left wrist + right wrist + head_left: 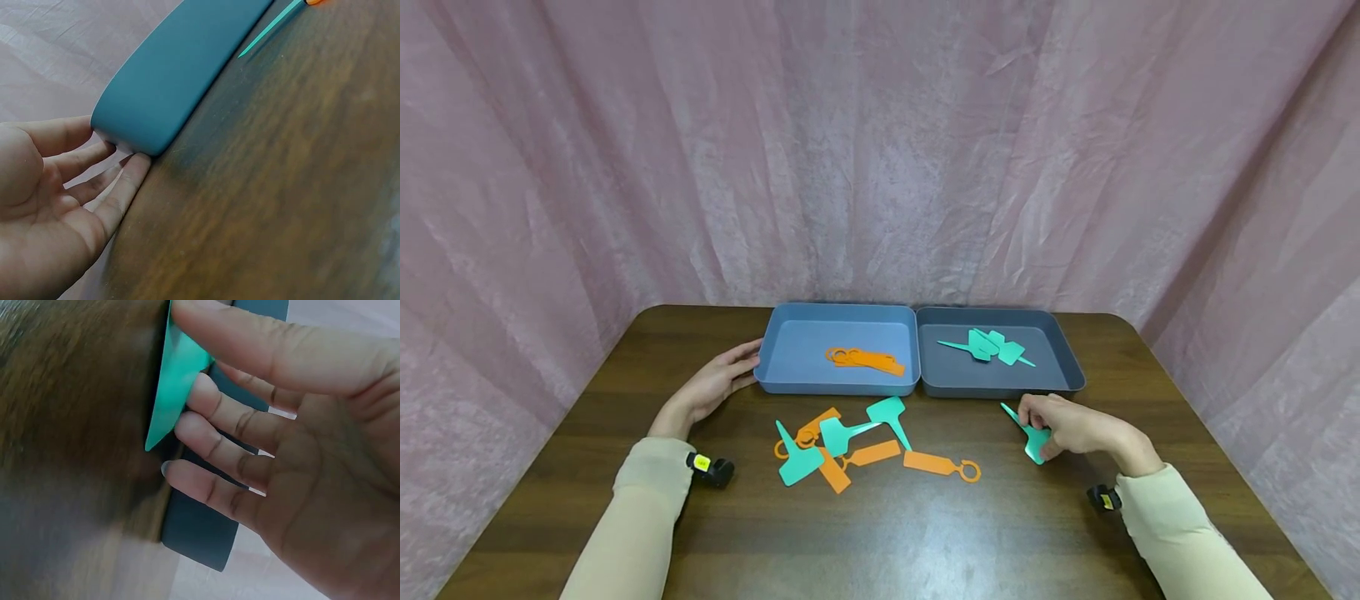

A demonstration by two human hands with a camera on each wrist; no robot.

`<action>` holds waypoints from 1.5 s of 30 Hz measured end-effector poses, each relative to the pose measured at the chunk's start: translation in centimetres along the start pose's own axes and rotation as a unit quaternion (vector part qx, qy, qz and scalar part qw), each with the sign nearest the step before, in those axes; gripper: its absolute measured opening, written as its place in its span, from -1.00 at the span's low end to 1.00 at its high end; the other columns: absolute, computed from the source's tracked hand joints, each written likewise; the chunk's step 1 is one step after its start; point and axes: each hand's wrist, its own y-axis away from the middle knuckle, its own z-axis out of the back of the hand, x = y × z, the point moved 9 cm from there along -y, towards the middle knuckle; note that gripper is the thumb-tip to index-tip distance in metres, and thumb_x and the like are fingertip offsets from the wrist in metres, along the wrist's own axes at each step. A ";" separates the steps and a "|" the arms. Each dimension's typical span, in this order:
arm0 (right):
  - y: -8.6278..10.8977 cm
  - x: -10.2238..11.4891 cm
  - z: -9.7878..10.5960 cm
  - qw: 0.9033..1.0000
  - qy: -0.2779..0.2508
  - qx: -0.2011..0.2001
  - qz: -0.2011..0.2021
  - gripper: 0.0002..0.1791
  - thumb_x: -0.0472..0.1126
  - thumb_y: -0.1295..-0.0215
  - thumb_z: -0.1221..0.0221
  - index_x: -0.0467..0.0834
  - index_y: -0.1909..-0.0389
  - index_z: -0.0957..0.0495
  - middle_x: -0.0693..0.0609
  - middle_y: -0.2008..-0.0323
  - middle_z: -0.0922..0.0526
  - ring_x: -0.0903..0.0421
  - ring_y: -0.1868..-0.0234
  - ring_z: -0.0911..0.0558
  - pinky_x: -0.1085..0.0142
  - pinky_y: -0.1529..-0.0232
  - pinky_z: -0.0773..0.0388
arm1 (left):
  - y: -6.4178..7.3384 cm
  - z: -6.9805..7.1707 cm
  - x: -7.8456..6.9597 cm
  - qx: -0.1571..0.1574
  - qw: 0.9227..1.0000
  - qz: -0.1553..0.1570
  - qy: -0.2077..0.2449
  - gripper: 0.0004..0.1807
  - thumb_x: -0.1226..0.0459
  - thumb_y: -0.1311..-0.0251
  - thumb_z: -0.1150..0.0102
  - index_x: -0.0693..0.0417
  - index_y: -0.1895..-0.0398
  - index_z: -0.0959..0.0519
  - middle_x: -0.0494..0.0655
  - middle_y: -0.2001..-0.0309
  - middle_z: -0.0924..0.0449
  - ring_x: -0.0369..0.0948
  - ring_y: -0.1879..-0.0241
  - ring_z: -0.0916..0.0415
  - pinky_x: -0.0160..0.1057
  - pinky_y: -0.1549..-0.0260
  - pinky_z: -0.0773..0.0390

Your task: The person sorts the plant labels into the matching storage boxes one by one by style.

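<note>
My right hand point(1078, 429) pinches a green T-shaped plant label point(1034, 446) between thumb and fingers, in front of the dark grey tray point(947, 372). In the right wrist view the label point(172, 381) is tilted just off the wood or at its surface; I cannot tell whether it touches. My left hand point(718, 383) rests its extended fingertips against the left end of the blue tray point(797, 333). The left wrist view shows those fingers point(119, 194) touching the tray's outer wall point(169, 81). Orange ring-ended tags point(868, 360) lie overlapped inside the blue tray.
Several green plant labels point(981, 344) lie in the grey tray. Before the trays, a loose group mixes green labels point(801, 465) and orange tags point(871, 453), some overlapping. One orange tag point(928, 462) lies apart, to the right. A pink curtain point(865, 167) hangs behind the wooden table point(820, 550).
</note>
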 end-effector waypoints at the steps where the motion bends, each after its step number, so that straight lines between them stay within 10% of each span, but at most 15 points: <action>1: 0.0 0.1 0.0 1.000 -0.005 0.001 0.001 -0.50 -0.47 -0.05 -0.51 -0.18 0.15 -0.39 -0.01 0.33 -0.32 0.09 0.22 -0.31 0.35 0.28 -0.29 | 0.0 0.0 0.0 0.000 1.000 -0.001 0.001 -0.35 0.20 -0.71 0.21 0.11 -0.71 0.10 0.19 -0.65 0.06 0.13 -0.59 -0.02 -0.17 -0.43 -0.40; 7: -0.4 0.8 -0.1 0.999 -0.033 0.003 0.034 -0.46 -0.52 -0.09 -0.46 -0.19 0.09 -0.32 -0.04 0.35 -0.33 0.12 0.31 -0.36 0.36 0.35 -0.32 | 0.0 0.2 0.1 -0.001 1.000 -0.002 0.006 -0.34 0.19 -0.71 0.21 0.11 -0.71 0.10 0.19 -0.65 0.06 0.12 -0.59 -0.01 -0.34 -0.32 -0.48; 18: -0.8 1.1 -0.2 0.996 -0.071 0.006 0.051 -0.46 -0.61 -0.15 -0.26 -0.30 -0.17 -0.44 -0.01 0.22 -0.61 0.03 0.18 -0.53 0.30 0.21 -0.53 | 0.1 0.0 0.0 0.001 1.000 -0.005 0.001 -0.34 0.19 -0.71 0.22 0.13 -0.71 0.11 0.23 -0.65 0.08 0.15 -0.59 -0.01 -0.05 -0.48 -0.32; 33: -0.8 1.6 1.4 0.994 -0.081 -0.045 0.064 -0.77 -0.52 -0.30 -0.26 -0.26 0.07 -0.64 -0.02 0.33 -0.70 0.02 0.25 -0.63 0.31 0.21 -0.58 | -0.2 0.2 0.3 0.003 1.000 -0.011 0.003 -0.33 0.15 -0.70 0.17 0.11 -0.71 0.08 0.18 -0.65 0.04 0.14 -0.57 -0.05 -0.43 -0.23 -0.51; 45: -0.7 1.2 2.8 0.989 -0.084 -0.110 0.042 -0.76 -0.45 -0.34 -0.29 -0.11 0.06 -0.64 0.01 0.22 -0.64 0.09 0.14 -0.59 0.30 0.16 -0.58 | -0.1 0.3 0.3 0.005 1.000 -0.006 -0.003 -0.33 0.15 -0.71 0.19 0.10 -0.71 0.10 0.17 -0.66 0.07 0.13 -0.58 -0.03 -0.33 -0.33 -0.46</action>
